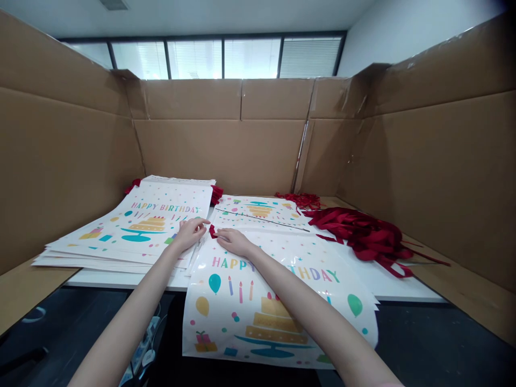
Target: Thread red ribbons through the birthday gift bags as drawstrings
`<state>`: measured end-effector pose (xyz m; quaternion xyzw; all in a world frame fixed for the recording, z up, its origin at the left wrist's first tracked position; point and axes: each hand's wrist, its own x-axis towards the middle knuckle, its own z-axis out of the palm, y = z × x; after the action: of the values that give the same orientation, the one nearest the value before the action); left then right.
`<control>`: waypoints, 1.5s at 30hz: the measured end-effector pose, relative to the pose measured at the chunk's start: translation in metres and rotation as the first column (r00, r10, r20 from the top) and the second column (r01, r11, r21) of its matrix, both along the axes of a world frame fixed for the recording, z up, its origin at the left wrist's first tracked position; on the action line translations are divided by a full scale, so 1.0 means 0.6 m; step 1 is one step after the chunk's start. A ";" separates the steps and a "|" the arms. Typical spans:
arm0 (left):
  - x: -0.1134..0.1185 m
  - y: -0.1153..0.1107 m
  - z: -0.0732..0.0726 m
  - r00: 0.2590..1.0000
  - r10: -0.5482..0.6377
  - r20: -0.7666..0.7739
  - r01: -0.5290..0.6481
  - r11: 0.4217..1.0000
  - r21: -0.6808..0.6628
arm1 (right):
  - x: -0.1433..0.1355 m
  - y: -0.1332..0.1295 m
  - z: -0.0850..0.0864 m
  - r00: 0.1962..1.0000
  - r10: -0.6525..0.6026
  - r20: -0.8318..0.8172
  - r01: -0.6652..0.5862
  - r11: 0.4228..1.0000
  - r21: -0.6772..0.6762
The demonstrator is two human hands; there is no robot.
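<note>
A white sheet printed with HAPPY BIRTHDAY and a cake [226, 322] lies before me, its glossy lower part hanging over the table's front edge. At its upper left corner a short piece of dark red ribbon [213, 231] shows between my hands. My right hand [234, 242] rests low over the sheet, its closed fingertips on the ribbon's right side. Just left of the ribbon is my left hand [191, 233], fingers curled together; what is between them is hidden. That hand is over the right edge of a stack of similar printed sheets [105, 215].
A heap of dark red ribbons [358, 228] lies at the right, with thin red strands [302, 200] behind it. Another printed sheet [242, 212] lies upside down further back. Cardboard walls [217, 153] enclose the white table [407, 290]. A power strip [141, 349] is below.
</note>
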<state>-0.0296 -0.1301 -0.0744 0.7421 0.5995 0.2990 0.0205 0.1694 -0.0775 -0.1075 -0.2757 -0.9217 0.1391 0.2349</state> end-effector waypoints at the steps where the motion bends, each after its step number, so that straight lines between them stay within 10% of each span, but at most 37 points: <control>1: 0.000 0.002 0.000 1.000 -0.001 0.025 0.000 1.000 0.012 | 0.000 -0.001 0.001 1.000 0.002 0.004 -0.002 1.000 0.004; 10: 0.061 0.079 0.005 0.835 -0.209 0.509 0.213 0.976 0.051 | -0.004 0.004 -0.003 1.000 0.020 -0.015 -0.019 0.997 0.071; 22: 0.108 0.168 -0.067 0.771 -0.057 0.634 0.175 0.976 -0.126 | -0.005 -0.003 0.011 0.998 -0.027 0.064 0.021 0.995 0.103; 29: 0.104 0.159 -0.055 0.749 -0.027 0.662 0.222 0.952 -0.212 | 0.008 -0.004 0.011 0.999 -0.032 -0.021 0.033 0.998 0.062; 38: 0.104 0.144 -0.050 0.778 -0.037 0.627 0.227 0.947 -0.226 | 0.182 -0.003 0.002 0.994 -0.096 0.043 0.095 0.995 0.038; 45: 0.108 0.133 -0.041 0.770 -0.027 0.638 0.231 0.943 -0.240 | 0.330 -0.011 0.002 0.842 -0.473 0.260 0.498 0.866 -0.035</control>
<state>0.0351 -0.0502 -0.0992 0.6279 0.5440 0.4301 0.3533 0.3675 -0.0842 -0.1062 -0.5267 -0.8350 0.0868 0.1335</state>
